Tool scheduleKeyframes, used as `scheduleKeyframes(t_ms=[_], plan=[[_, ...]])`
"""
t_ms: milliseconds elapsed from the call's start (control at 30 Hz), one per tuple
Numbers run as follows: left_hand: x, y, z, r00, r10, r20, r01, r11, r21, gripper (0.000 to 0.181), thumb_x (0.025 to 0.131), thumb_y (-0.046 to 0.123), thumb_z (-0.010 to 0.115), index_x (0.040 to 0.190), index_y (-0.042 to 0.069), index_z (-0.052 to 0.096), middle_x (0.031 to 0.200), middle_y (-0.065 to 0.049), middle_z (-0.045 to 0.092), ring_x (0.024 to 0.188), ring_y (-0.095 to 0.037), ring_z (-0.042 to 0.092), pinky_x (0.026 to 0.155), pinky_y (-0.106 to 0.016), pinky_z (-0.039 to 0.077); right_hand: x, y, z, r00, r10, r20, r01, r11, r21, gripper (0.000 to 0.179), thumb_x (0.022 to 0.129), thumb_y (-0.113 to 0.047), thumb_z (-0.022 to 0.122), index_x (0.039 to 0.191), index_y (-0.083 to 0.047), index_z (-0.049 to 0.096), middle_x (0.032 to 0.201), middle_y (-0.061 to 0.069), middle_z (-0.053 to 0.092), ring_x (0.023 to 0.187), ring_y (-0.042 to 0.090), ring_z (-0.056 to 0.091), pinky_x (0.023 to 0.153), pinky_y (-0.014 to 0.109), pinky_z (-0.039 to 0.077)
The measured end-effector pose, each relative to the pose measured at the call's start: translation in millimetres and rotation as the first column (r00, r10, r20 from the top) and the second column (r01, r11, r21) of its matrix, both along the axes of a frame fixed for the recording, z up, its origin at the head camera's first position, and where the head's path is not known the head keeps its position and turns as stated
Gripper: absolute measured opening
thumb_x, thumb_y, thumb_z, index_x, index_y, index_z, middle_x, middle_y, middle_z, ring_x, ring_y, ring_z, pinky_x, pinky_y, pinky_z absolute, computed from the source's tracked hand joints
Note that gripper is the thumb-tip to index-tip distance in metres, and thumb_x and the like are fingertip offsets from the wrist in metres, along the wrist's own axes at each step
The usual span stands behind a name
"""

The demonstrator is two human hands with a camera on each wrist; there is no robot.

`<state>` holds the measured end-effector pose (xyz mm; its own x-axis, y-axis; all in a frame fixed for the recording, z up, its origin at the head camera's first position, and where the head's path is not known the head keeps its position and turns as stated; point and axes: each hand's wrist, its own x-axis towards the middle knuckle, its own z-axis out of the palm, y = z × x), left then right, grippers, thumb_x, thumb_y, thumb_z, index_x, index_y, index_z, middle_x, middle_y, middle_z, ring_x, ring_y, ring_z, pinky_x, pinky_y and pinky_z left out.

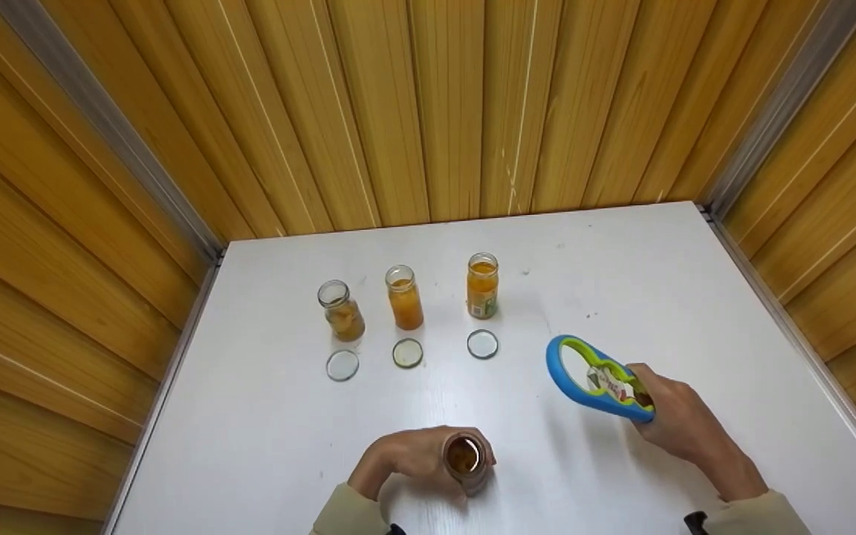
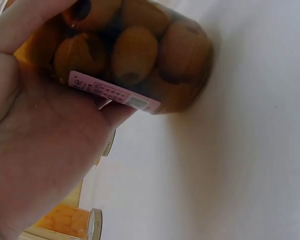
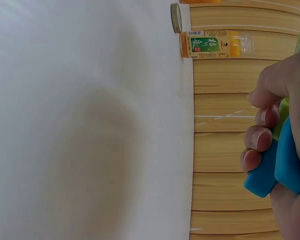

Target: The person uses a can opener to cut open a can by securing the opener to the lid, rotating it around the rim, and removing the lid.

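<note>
My left hand [image 1: 419, 450] grips a lidless glass jar [image 1: 475, 483] near the table's front edge, fingers wrapped round its side. Inside the jar, the left wrist view shows round brownish fruits [image 2: 135, 52], some with holes, and a pink label [image 2: 112, 92] on the glass. Off to the right, my right hand [image 1: 684, 417] holds the narrow end of a blue and green jar opener [image 1: 573, 390] up over the table. A white and red printed disc [image 1: 608, 382] shows within the opener's inner openings. The right wrist view has curled fingers [image 3: 260, 137] round its blue body.
Three open glass jars stand farther back: a left one with pale fruit pieces [image 1: 345, 319], a middle one with orange contents [image 1: 406, 306] and a labelled right one [image 1: 482, 288]. A lid lies before each: left lid [image 1: 342, 365], middle lid [image 1: 407, 353], right lid [image 1: 483, 344].
</note>
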<state>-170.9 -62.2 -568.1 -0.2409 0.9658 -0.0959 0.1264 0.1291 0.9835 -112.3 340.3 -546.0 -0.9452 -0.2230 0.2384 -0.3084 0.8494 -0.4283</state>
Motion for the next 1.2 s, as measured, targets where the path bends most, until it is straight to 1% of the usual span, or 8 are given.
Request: scheduleKeyframes(t_ms=[233,400,500,633,733,867,1100,1200], plan=[[0.4,0.7,-0.3,0.994,0.092,-0.051,-0.094,0.995,-0.025,0.058,0.078,-0.004,0.086,0.130,0.003,0.061,0.130,-0.013,0.066,0.117,-0.004,0.059,0.110,-0.029,0.042,-0.6,13.4,-3.9,0.999,-0.045,0.005,0.045,0.999,-0.017,0.061,0.076,0.004,0.084,0.128,-0.003,0.053,0.105,0.017,0.069,0.084,0.026,0.064,0.072,0.049,0.058],[-0.6,4.2,0.9,0.986,0.138,-0.095,-0.142,0.989,-0.038,0.058,0.078,-0.002,0.087,0.131,0.004,0.062,0.130,-0.007,0.067,0.117,-0.003,0.058,0.110,-0.028,0.042,0.2,22.3,-6.6,0.996,-0.076,0.047,0.078,0.996,-0.033,0.059,0.078,0.004,0.082,0.128,-0.001,0.052,0.104,0.019,0.068,0.083,0.027,0.062,0.072,0.051,0.057],[-2.9,7.2,0.7,0.978,0.169,-0.120,-0.175,0.983,-0.046,0.058,0.079,0.002,0.087,0.131,0.007,0.063,0.130,-0.005,0.067,0.118,-0.004,0.058,0.110,-0.027,0.041,1.2,25.0,-8.8,0.995,-0.088,0.035,0.090,0.995,-0.037,0.059,0.077,0.005,0.082,0.127,0.000,0.052,0.101,0.018,0.068,0.081,0.026,0.063,0.070,0.050,0.057],[-7.3,13.1,-0.8,0.972,0.190,-0.139,-0.197,0.979,-0.043,0.058,0.079,0.004,0.087,0.130,0.011,0.063,0.131,-0.006,0.066,0.118,-0.004,0.058,0.110,-0.028,0.041,1.5,28.0,-11.1,0.996,-0.095,-0.002,0.094,0.995,-0.037,0.059,0.075,0.007,0.081,0.126,0.001,0.053,0.098,0.018,0.069,0.078,0.026,0.063,0.067,0.048,0.056],[-10.8,18.0,-3.0,0.971,0.196,-0.139,-0.202,0.979,-0.030,0.057,0.079,0.003,0.087,0.130,0.014,0.063,0.132,-0.009,0.065,0.119,-0.005,0.058,0.110,-0.029,0.041,1.4,30.2,-10.2,0.995,-0.104,-0.002,0.104,0.994,-0.042,0.059,0.076,0.006,0.081,0.127,0.002,0.052,0.100,0.021,0.069,0.079,0.027,0.063,0.068,0.051,0.056],[-14.7,25.3,-4.4,0.968,0.213,-0.132,-0.218,0.975,-0.029,0.056,0.081,0.004,0.086,0.130,0.015,0.061,0.131,-0.007,0.066,0.118,-0.005,0.058,0.110,-0.029,0.041,2.2,32.9,-7.6,0.991,-0.132,0.019,0.133,0.990,-0.051,0.060,0.077,0.005,0.080,0.129,0.004,0.051,0.103,0.024,0.068,0.081,0.031,0.063,0.071,0.057,0.057],[-20.7,40.8,-3.3,0.955,0.260,-0.144,-0.270,0.961,-0.058,0.057,0.082,0.009,0.087,0.132,0.016,0.060,0.122,0.010,0.065,0.116,-0.004,0.058,0.109,-0.028,0.041,3.1,35.8,-7.0,0.982,-0.178,0.056,0.181,0.981,-0.064,0.063,0.079,0.004,0.080,0.132,0.004,0.048,0.105,0.026,0.067,0.083,0.034,0.063,0.073,0.059,0.057],[-23.0,49.7,-3.3,0.947,0.286,-0.150,-0.296,0.954,-0.051,0.058,0.081,0.008,0.088,0.131,0.016,0.060,0.120,0.013,0.064,0.115,-0.003,0.058,0.109,-0.028,0.041,3.1,36.7,-8.0,0.981,-0.188,0.055,0.192,0.979,-0.073,0.062,0.079,0.005,0.080,0.132,0.004,0.048,0.105,0.027,0.067,0.083,0.035,0.063,0.073,0.061,0.057]])
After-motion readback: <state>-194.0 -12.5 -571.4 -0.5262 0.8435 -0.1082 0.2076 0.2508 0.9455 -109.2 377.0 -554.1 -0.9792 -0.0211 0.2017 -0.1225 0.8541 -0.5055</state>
